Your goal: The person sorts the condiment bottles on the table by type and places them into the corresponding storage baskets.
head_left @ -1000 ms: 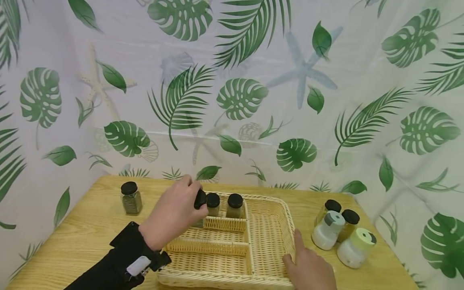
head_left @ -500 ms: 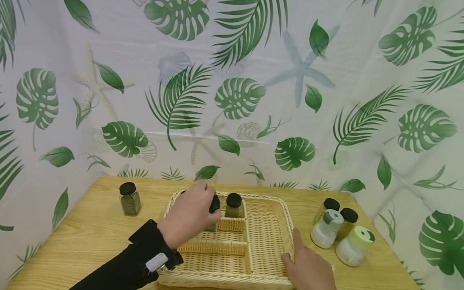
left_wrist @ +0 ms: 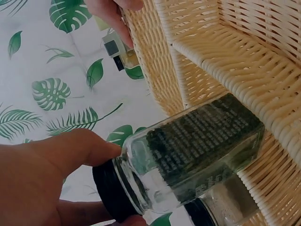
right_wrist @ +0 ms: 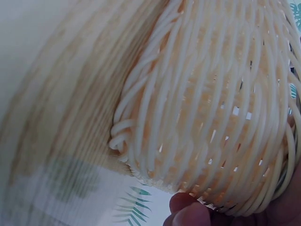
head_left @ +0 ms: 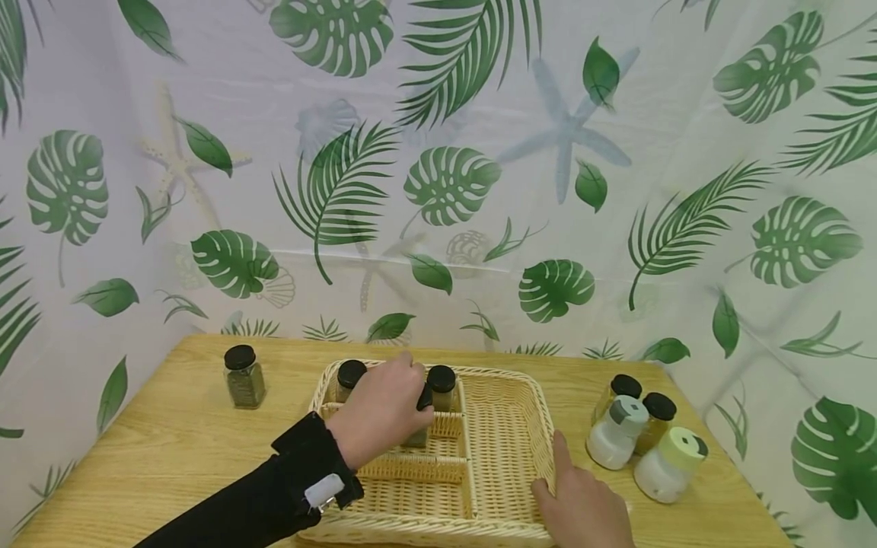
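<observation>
The left hand (head_left: 384, 411) pinches the black lid of a glass jar (left_wrist: 202, 150) with dark green bits in it, so its grip is clamped on that lid. This jar is above the left side of the basket (head_left: 508, 457), near the low wall (head_left: 448, 424) that splits the back part from the middle part. I can't tell if the jar's bottom touches that wall. Two more jars with black lids sit in the back part: the left jar (head_left: 352, 374) and the right jar (head_left: 441, 378).

The right hand (head_left: 585, 506) holds the basket's right rim near its front corner. Its grip is clamped there.

The basket's back rim is close to the back edge of the desk (head_left: 137, 464), with a thin strip of wood between. Near the desk's back left corner stands a lone jar (head_left: 244, 383), and a stretch of wood lies between it and the basket. Near the desk's right edge, two black-lid jars (head_left: 659, 417) and two white shakers (head_left: 617, 441) stand in a bunch. The strip of wood between that bunch and the basket is narrower, and the right hand is at its front end. The basket's long right part has room, and its woven floor shows.
</observation>
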The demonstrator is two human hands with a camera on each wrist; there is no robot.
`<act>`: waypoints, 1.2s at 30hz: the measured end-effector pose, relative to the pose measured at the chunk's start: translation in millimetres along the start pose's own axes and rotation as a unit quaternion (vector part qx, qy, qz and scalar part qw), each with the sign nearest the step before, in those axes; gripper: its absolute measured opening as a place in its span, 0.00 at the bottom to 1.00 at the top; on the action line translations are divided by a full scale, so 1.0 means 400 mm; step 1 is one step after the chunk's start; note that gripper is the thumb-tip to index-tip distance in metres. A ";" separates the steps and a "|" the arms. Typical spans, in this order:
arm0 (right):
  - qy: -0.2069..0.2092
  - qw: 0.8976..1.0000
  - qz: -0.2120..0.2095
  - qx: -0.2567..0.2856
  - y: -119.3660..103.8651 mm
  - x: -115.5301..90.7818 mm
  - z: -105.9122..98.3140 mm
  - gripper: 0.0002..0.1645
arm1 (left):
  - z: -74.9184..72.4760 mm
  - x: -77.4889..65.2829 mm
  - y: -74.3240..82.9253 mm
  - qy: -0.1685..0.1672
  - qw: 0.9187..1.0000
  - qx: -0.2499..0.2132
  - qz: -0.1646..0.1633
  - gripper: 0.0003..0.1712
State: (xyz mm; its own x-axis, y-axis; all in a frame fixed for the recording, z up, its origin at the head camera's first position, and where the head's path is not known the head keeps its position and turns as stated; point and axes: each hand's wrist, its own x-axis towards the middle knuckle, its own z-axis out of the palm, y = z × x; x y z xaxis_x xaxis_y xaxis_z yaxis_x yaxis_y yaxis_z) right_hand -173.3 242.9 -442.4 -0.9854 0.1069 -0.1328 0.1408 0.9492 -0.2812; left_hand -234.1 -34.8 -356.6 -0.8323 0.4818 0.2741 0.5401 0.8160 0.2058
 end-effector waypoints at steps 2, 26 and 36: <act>0.001 1.000 0.000 -0.001 -0.002 0.000 0.000 0.47 | 0.004 0.004 0.003 -0.008 1.000 0.000 0.001 0.15; -0.018 1.000 0.010 0.015 -0.002 0.001 -0.001 0.49 | 0.047 0.030 0.041 -0.066 0.997 0.027 0.023 0.29; -0.043 0.999 0.020 0.008 -0.002 0.017 -0.001 0.50 | 0.060 0.032 0.046 -0.068 0.995 0.054 0.042 0.26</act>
State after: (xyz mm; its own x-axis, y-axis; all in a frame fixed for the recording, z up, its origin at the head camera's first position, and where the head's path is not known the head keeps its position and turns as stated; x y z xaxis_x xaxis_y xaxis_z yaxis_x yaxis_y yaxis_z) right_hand -180.0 243.1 -442.6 -0.9672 0.1186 -0.2248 0.1825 0.9398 -0.2891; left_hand -237.9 -6.0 -371.9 -0.7983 0.5820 0.1547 0.5976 0.7974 0.0840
